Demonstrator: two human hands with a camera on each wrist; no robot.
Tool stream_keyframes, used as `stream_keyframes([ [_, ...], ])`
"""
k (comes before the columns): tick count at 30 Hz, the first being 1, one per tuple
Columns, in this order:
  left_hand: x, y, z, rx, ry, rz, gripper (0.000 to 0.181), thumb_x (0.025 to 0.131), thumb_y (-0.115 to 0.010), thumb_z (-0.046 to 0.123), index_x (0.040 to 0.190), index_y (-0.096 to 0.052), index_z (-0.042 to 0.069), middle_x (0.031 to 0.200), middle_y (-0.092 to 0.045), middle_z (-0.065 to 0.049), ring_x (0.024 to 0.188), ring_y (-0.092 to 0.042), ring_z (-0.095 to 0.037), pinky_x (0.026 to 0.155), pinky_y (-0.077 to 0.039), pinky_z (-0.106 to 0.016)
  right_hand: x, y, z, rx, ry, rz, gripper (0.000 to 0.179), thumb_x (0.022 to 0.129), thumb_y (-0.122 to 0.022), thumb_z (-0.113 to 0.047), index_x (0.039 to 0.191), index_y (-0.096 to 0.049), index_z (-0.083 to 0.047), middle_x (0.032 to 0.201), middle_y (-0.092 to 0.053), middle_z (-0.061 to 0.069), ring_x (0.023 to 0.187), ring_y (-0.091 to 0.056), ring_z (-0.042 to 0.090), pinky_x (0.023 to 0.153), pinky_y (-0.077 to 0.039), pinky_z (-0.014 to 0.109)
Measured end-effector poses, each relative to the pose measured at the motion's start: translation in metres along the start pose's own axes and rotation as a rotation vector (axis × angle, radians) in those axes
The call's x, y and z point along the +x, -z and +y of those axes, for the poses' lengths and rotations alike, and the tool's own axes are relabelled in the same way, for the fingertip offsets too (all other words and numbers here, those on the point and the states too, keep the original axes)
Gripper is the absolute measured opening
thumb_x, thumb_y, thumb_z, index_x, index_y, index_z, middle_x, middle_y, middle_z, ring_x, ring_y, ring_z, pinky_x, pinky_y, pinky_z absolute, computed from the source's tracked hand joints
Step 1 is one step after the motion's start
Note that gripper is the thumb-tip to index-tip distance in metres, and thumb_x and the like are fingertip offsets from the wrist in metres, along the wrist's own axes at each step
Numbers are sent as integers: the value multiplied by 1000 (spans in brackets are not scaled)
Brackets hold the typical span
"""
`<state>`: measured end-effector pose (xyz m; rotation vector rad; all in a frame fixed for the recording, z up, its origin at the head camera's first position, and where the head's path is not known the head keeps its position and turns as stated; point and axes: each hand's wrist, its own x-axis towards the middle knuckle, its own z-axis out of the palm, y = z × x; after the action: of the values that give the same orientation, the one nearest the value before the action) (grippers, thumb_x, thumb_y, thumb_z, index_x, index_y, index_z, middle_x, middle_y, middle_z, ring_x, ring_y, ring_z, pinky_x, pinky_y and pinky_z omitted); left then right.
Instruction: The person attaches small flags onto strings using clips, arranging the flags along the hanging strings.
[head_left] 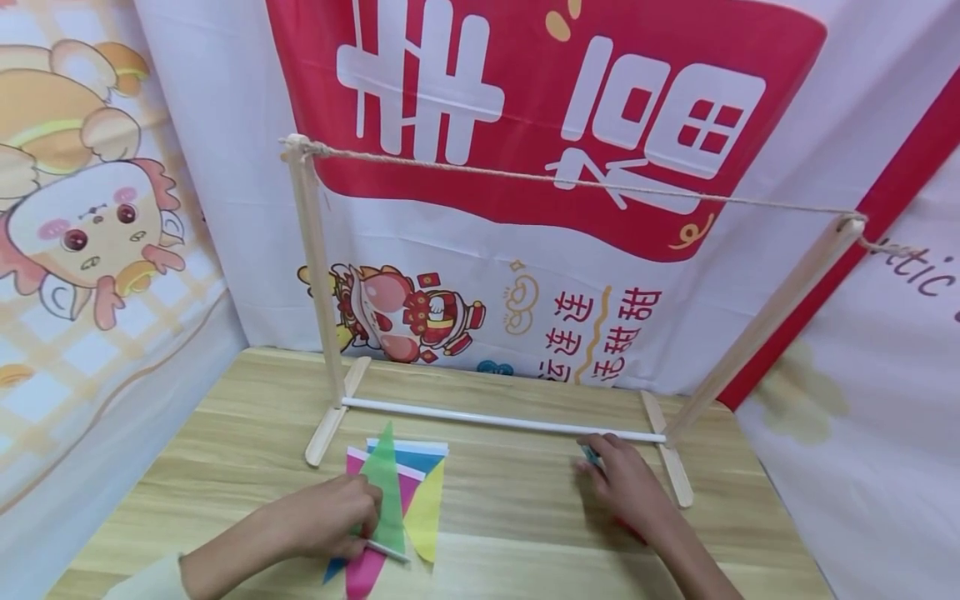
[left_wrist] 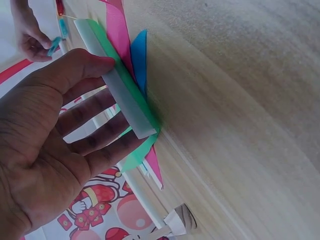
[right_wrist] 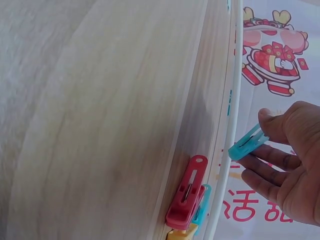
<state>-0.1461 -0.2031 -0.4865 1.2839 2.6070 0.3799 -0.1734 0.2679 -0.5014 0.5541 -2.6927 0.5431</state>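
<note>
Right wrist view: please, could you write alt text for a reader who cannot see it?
A person's right hand pinches a turquoise plastic clip near a long white rod. On the pale wood-grain table lie a red plastic clip, a second turquoise plastic clip and a yellow plastic clip.

High head view forward and down, two close wrist views, tabletop [head_left: 517, 508] in all.

Right hand [right_wrist: 296, 159] pinches teal clip [right_wrist: 245, 147], red clip [right_wrist: 186, 197] nearby
</note>
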Motion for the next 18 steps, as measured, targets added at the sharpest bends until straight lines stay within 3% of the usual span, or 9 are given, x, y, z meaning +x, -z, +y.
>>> stream_keyframes([
  [18,-5,-2,-1,17,-32,27,10,84,-93,17,83,-86,24,89,-68,17,82,-50,5,72,-52,-19,-3,1,-13,-12,-61,-12,28,95,-92,-14,118,-77,-10,113,-77,11,102,-78,30,89,-66,53],
])
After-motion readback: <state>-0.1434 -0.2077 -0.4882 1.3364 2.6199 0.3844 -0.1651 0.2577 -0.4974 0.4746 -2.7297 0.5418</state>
